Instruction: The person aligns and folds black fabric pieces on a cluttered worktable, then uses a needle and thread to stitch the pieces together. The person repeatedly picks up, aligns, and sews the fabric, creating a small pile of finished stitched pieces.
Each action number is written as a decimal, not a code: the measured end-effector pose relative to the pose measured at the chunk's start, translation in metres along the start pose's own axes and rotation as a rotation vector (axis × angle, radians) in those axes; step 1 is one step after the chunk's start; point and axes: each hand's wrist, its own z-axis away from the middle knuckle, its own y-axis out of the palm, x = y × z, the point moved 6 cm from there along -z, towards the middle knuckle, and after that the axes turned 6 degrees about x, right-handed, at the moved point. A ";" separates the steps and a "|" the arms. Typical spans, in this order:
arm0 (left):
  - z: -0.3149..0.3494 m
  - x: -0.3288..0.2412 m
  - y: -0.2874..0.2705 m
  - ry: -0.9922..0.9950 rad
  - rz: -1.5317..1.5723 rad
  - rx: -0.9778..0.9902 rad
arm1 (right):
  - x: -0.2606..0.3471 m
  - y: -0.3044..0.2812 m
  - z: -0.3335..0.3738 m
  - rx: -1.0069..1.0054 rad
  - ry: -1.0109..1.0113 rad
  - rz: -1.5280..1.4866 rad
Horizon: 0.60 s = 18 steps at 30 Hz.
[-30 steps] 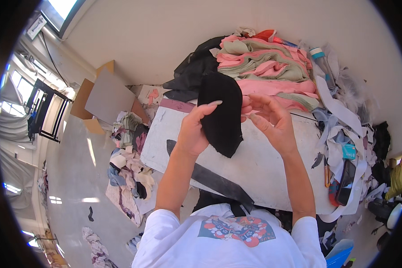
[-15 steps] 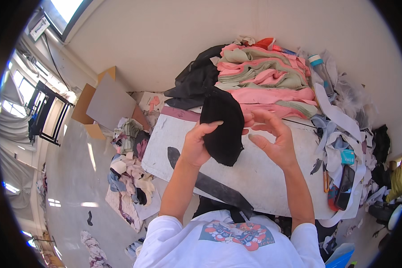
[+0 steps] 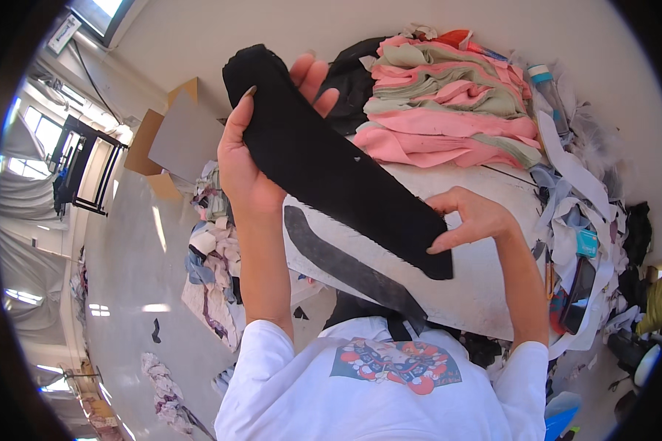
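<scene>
A long, curved stack of black fabric pieces is stretched out in the air between my hands, slanting down to the right. My left hand is closed round its upper end, thumb on the front and fingers behind. The lower right end is pinched by my right hand between thumb and fingers. Its long edge looks frayed. Beneath it on the white table lies a dark grey curved strip, similar in outline.
Piled pink and grey-green fabric sits at the table's back, beside black cloth. On the right are a bottle, a phone, a teal box and white strips. Fabric scraps and a cardboard box stand left.
The black fabric, folded over in my left hand before, is now spread out lengthwise. My left hand has risen to the left; my right hand, apart from it before, now grips its lower end.
</scene>
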 end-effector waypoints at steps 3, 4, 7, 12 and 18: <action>0.028 -0.004 -0.051 0.150 -0.028 -0.257 | -0.039 -0.007 0.043 0.128 0.231 0.160; 0.041 -0.001 -0.076 0.138 -0.050 -0.254 | -0.049 -0.007 0.059 0.057 0.291 -0.021; 0.083 0.026 -0.160 0.056 -0.057 -0.503 | -0.086 -0.031 0.093 0.009 0.462 0.119; 0.120 0.065 -0.263 -0.066 -0.077 -0.885 | -0.130 -0.064 0.116 -0.126 0.559 0.234; 0.123 0.052 -0.269 -0.124 -0.299 -0.874 | -0.131 -0.084 0.139 -0.299 0.626 0.257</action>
